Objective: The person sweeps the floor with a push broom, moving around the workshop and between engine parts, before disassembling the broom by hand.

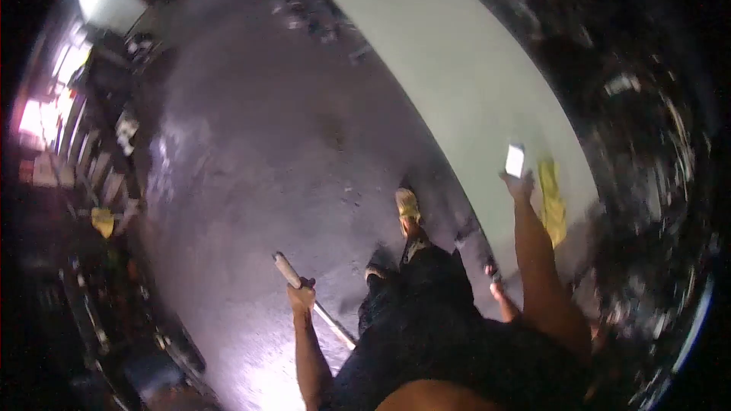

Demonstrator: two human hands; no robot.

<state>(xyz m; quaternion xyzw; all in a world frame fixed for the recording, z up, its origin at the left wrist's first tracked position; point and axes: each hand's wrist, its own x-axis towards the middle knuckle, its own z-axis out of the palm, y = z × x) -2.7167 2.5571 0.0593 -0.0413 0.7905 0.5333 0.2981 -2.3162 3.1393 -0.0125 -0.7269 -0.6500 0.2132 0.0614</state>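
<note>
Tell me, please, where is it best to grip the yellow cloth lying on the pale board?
Pinch the yellow cloth at its upper end, coming from above. It lies long and crumpled on the pale board, beside the right hand, so a raised fold is easiest.

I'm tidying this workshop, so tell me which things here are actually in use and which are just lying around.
In use:
left hand gripping a long roller handle
right hand holding a small white block against the pale panel

Lying about:
yellow cloth on the panel
yellow item among clutter on the left
</note>
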